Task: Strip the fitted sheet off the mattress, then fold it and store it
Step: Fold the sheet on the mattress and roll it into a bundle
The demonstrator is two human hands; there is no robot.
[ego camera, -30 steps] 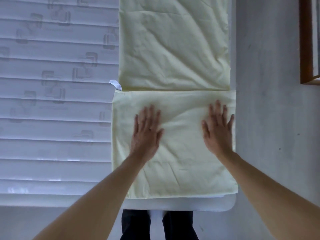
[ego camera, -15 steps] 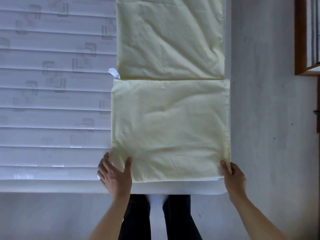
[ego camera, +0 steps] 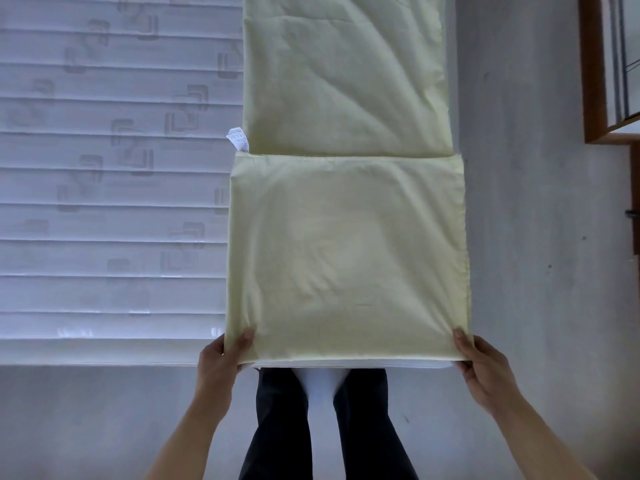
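The pale yellow, softly creased cotton fitted sheet (ego camera: pixel 346 251), folded into a long strip, lay along the quilted white mattress's (ego camera: pixel 104 202) right edge. The left hand (ego camera: pixel 221 358) and right hand (ego camera: pixel 485 368) each pinched a near corner of its doubled square end, thumbs on top.

Grey concrete-looking floor (ego camera: pixel 526 237), matte, with a few small dark specks, runs along the right and across the bottom. At the floor's upper right edge: a brown wooden frame (ego camera: pixel 594 71), glass or slats inside it, unclear which. Light is cool, dim and even.
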